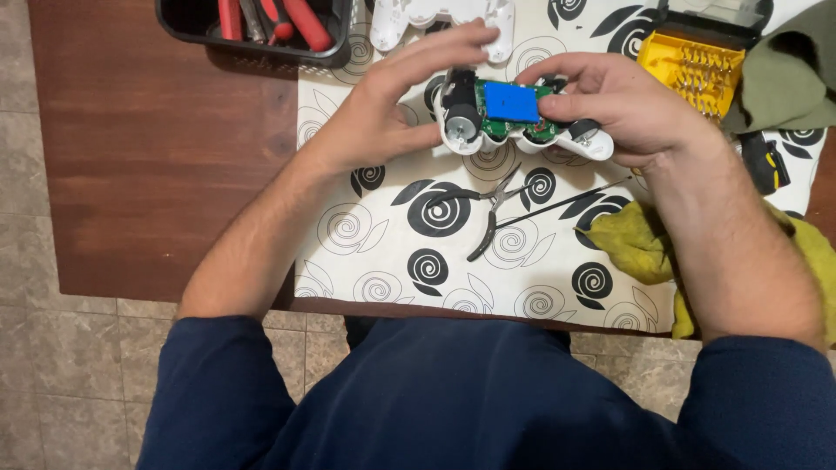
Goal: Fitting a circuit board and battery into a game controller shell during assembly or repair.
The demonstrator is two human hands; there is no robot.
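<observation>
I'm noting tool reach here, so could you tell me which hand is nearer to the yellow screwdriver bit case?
The right hand. It grips the opened controller just left of the bit case; the left hand holds the controller's far end, farther away.

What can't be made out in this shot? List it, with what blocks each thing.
Head view only:
- Opened game controller: its ends are covered by the left hand and right hand.
- Black tool bin: cut off by the top edge.
- White shell half: cut off by the top edge, partly behind the fingers.
- Yellow bit case: bits too small to tell apart.
</observation>
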